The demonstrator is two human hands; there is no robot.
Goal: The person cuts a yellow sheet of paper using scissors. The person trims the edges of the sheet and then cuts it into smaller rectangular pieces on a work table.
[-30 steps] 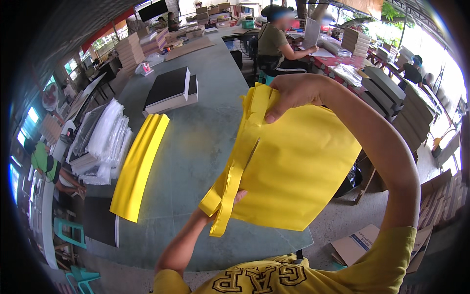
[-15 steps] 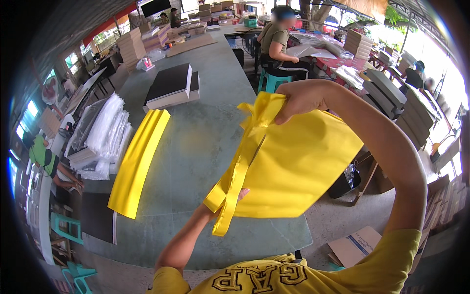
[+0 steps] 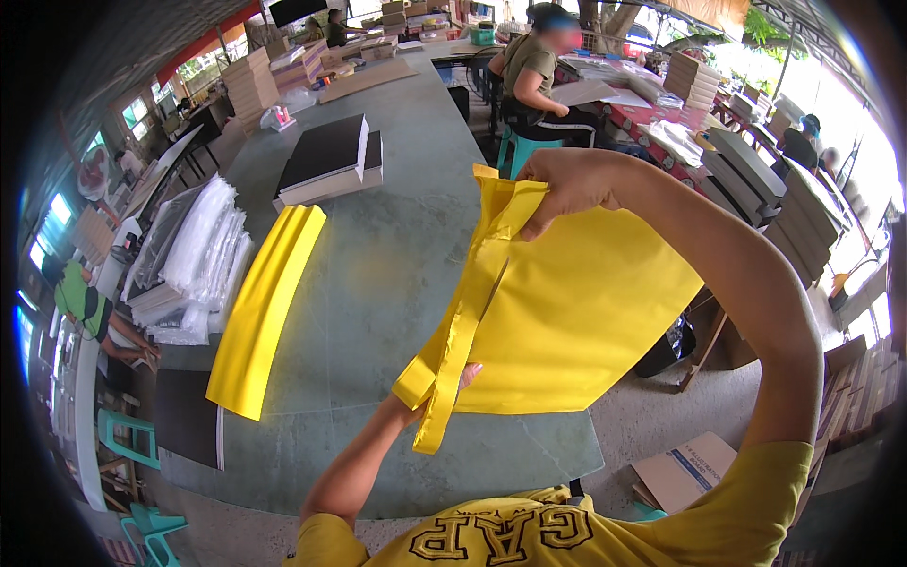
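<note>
A large yellow sheet (image 3: 586, 312), which looks like smooth plastic or coated cloth, is held up over the near right part of the table. Its left side has a folded band, a loose strip (image 3: 446, 387) and a narrow dark slit. My right hand (image 3: 565, 187) pinches the far upper corner, fingers closed on it. Near the lower left edge, my left hand (image 3: 470, 374) grips the sheet from behind; only fingertips show past the strip. To the left, a separate long yellow folded piece (image 3: 266, 317) lies on the table.
The grey-green table (image 3: 378, 321) carries thick black-covered books (image 3: 326, 161), a stack of plastic-wrapped items (image 3: 198, 255) and a black board (image 3: 189, 416) at its left edge. A seated person (image 3: 534, 80) works beyond. Cardboard (image 3: 685, 472) lies on the floor at right.
The sheet's upper left corner has straightened, its crumpled end now standing up under my right hand. My right hand has shifted slightly left and up; my left hand stays in place.
</note>
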